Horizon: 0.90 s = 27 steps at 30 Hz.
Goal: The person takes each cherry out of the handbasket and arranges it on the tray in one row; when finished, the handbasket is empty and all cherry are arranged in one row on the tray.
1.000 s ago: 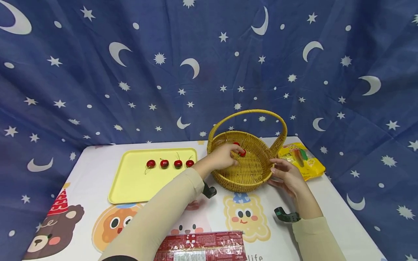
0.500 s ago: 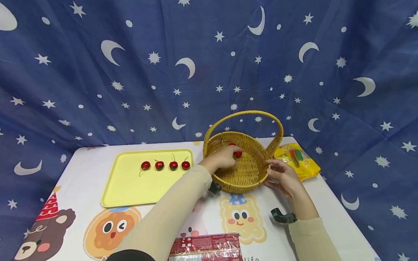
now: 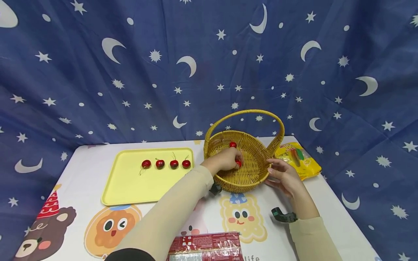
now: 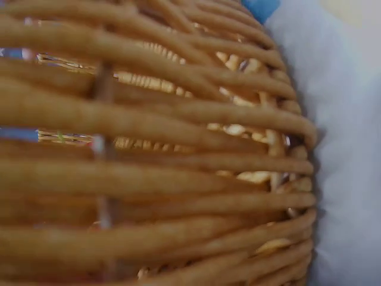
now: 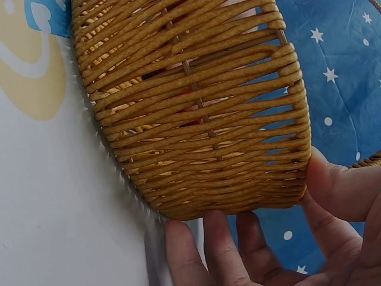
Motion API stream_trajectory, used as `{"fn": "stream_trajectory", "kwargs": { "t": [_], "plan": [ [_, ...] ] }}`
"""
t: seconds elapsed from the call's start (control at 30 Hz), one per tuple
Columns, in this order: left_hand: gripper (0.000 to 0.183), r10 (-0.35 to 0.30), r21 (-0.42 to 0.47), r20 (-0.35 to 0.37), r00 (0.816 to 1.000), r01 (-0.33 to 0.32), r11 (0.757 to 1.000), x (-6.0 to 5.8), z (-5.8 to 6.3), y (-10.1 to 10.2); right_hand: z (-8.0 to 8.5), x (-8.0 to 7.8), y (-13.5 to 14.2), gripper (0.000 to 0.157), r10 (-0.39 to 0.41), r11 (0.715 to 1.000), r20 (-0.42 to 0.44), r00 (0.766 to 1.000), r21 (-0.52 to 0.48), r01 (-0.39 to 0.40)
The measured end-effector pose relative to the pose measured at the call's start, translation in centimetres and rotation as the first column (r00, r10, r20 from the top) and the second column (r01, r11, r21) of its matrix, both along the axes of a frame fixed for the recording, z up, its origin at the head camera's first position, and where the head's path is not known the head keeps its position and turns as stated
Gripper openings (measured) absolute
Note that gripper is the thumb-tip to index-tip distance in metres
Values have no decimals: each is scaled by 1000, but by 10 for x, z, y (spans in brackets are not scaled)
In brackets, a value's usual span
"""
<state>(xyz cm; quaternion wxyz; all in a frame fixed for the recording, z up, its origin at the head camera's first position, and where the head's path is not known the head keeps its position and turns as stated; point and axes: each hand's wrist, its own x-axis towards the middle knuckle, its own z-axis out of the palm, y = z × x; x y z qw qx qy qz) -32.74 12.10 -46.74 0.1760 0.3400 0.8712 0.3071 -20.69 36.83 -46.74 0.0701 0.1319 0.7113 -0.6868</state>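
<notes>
A round woven basket (image 3: pixel 258 152) with a tall hoop handle stands at the back right of the table. My left hand (image 3: pixel 225 160) reaches inside over the near left rim, fingers curled down around a red cherry (image 3: pixel 238 164). Another cherry (image 3: pixel 233 144) lies farther back in the basket. On the right side, my right hand (image 3: pixel 285 176) holds the basket, thumb (image 5: pixel 333 185) at the rim and fingertips (image 5: pixel 217 232) against the outer wall. The left wrist view is filled by the basket's wickerwork (image 4: pixel 149 125), which hides the left hand there.
Left of the basket lies a yellow tray (image 3: pixel 130 188) with several stemmed cherries (image 3: pixel 160 164) in a row. A yellow snack bag (image 3: pixel 298 161) lies right of the basket. Near the front edge is a red packet (image 3: pixel 205 244). A blue star-patterned curtain (image 3: pixel 147 65) hangs behind the table.
My left hand has shifted toward the near side within the basket, and the cherry at its fingers moved with it. The back cherry shows more fully. My right hand stays on the basket.
</notes>
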Motion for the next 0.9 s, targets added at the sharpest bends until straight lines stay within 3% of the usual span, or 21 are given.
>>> {"fn": "stream_trajectory", "kwargs": {
  "t": [0.23,0.43,0.7,0.9],
  "plan": [
    [34,32,113,-25,999,-29,993,10,18,-10,-1,1,-1,40,-1,1000,-5,1000,6,1],
    [32,31,201,-46,998,-21,979,31,42,-34,-1,2,-1,38,-2,1000,-12,1000,3,2],
    [28,136,324,-37,990,-117,939,66,62,-95,-2,3,0,38,12,1000,-20,1000,7,-12],
    [33,278,340,-2,961,-260,904,80,63,-154,-1,2,1,37,17,1000,-24,1000,19,-17]
  ]
}}
